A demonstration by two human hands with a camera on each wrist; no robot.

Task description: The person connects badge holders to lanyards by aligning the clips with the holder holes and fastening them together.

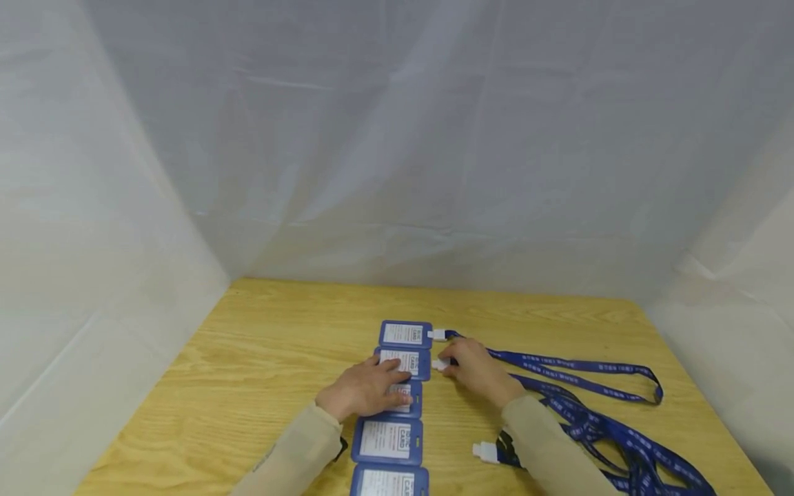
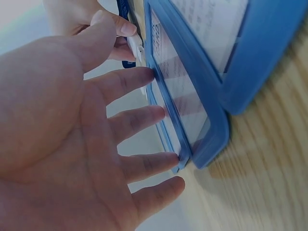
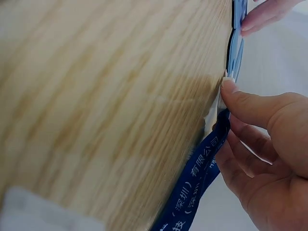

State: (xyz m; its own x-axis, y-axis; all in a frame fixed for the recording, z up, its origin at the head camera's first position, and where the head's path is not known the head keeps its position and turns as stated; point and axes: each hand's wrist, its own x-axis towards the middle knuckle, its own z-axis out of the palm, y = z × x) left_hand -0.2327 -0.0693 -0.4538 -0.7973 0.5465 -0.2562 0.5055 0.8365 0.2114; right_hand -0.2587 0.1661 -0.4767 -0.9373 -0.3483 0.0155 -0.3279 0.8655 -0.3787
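- Second from the far end of the row, the card holder lay flat on the table, right edge by the white clip.
- The right hand pinched the clip; holding it level and square seemed best.
- The left hand, fingers extended, rested across that holder, suited to steadying it.
- A slack blue strap seemed likely to spare sideways tugs.
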